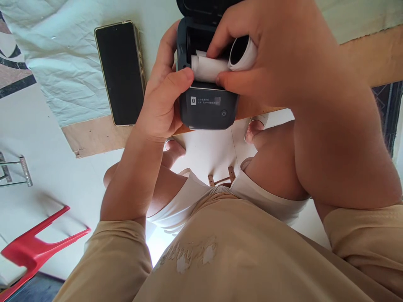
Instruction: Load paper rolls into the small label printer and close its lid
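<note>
My left hand is closed round the left side of a small dark label printer, its thumb at the edge of the compartment. The printer's black lid stands open at the top. A white paper roll lies across the compartment. My right hand is closed, its thumb and forefinger pinching this roll. Against its palm sits a second white roll, with a dark hollow end facing me. The back of the right hand hides part of both the printer and the rolls.
A smartphone with a dark screen lies left of the printer on the pale green cloth. The table's wooden edge runs below. A red plastic stool is on the floor at lower left. My legs are under the table edge.
</note>
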A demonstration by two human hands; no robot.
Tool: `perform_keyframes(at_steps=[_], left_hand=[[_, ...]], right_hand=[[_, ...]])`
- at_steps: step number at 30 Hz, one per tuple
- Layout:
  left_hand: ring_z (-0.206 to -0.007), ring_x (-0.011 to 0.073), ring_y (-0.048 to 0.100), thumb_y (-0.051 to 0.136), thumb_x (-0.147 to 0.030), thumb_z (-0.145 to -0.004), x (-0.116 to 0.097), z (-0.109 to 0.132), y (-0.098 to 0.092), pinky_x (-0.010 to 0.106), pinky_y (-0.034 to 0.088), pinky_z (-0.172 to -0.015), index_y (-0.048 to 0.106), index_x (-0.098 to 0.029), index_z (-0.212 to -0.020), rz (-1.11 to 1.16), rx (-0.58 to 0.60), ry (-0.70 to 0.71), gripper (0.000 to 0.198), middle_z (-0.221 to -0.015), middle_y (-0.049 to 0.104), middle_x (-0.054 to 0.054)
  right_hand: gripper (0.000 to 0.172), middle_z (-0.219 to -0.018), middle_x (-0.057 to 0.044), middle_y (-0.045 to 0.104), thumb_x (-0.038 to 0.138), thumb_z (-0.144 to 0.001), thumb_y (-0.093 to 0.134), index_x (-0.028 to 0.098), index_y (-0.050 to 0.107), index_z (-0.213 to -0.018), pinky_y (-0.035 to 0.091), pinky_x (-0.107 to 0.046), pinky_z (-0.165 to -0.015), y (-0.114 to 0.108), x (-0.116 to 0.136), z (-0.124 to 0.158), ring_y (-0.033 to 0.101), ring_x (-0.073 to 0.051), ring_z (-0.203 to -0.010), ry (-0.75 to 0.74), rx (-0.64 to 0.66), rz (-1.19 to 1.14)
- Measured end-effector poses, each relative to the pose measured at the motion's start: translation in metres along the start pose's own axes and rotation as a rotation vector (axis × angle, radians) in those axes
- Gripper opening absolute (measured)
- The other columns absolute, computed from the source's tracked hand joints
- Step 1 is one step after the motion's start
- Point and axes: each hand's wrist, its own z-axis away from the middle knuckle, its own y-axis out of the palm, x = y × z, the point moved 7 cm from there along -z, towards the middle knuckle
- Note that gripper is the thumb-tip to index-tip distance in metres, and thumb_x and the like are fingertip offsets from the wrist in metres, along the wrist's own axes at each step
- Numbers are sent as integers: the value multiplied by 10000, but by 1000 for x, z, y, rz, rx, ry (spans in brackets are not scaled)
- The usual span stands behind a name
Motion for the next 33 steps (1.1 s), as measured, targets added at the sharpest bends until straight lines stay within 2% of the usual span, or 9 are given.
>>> perform_keyframes(at_steps=[5, 11, 14, 17, 20, 23, 26, 29, 33], left_hand=[[-934, 203, 571, 466, -275, -752, 1, 0, 2, 241, 400, -534, 443, -262, -1092, -9, 36, 7, 341, -1024, 590, 0], [-945, 173, 562, 486, -222, -739, 0, 0, -1, 214, 441, -571, 405, -248, -1089, 48, -10, -22, 360, -1027, 594, 0], [-970, 185, 566, 520, -222, -700, 2, 0, -1, 219, 463, -565, 428, -275, -1073, 57, -3, -28, 387, -990, 594, -6], [-982, 202, 580, 498, -224, -716, 1, 0, -3, 221, 443, -526, 454, -267, -1049, 81, -21, 11, 338, -1021, 596, 6], [-872, 180, 602, 471, -194, -745, 2, 0, -1, 237, 443, -557, 454, -247, -1045, 98, 9, 12, 306, -1053, 588, 20], [-773, 156, 597, 443, -198, -770, 1, 2, 2, 239, 428, -547, 444, -257, -1053, 97, 20, 4, 289, -1030, 580, 14], [-851, 168, 587, 462, -200, -760, 0, 3, 3, 223, 420, -564, 440, -242, -1060, 72, 9, -13, 304, -1027, 581, 24], [-891, 172, 586, 476, -223, -746, 1, 4, 4, 213, 424, -569, 446, -232, -1072, 44, -6, -19, 327, -1062, 587, 26], [-775, 160, 616, 443, -258, -744, 3, 2, 1, 226, 420, -507, 490, -287, -1032, 4, -33, -27, 293, -1048, 593, -18]], right_hand=[[365, -947, 102, 502, 437, -703, 391, 265, 519, -998, 412, -267, -922, 0, -2, -1, 454, -32, -899, -40, 8, 13], [376, -979, 112, 487, 346, -679, 405, 241, 475, -1033, 393, -237, -912, -1, -3, 0, 440, -24, -926, -132, -67, -26], [372, -952, 115, 492, 310, -658, 426, 208, 487, -1011, 388, -176, -845, -4, -5, 1, 442, 5, -893, -98, -85, -74], [364, -963, 118, 504, 321, -682, 419, 205, 489, -1019, 386, -147, -816, -4, -3, 3, 453, 26, -884, -63, -82, -73], [356, -996, 131, 501, 374, -700, 433, 263, 501, -1032, 385, -176, -865, -1, 0, 4, 447, 15, -912, -65, -59, -38], [333, -869, 85, 488, 426, -703, 432, 282, 525, -988, 390, -235, -854, 2, -1, 3, 421, 1, -831, -37, -12, 14], [314, -782, 47, 440, 415, -702, 426, 262, 506, -965, 386, -285, -855, 4, -3, 1, 391, -5, -787, -40, 28, 60], [331, -866, 57, 448, 423, -702, 423, 275, 468, -995, 384, -310, -869, 4, -4, -2, 409, -30, -850, -68, 45, 73], [367, -956, 97, 450, 429, -700, 439, 297, 449, -1043, 378, -256, -873, -1, -1, 0, 406, -15, -891, -122, 2, 32]])
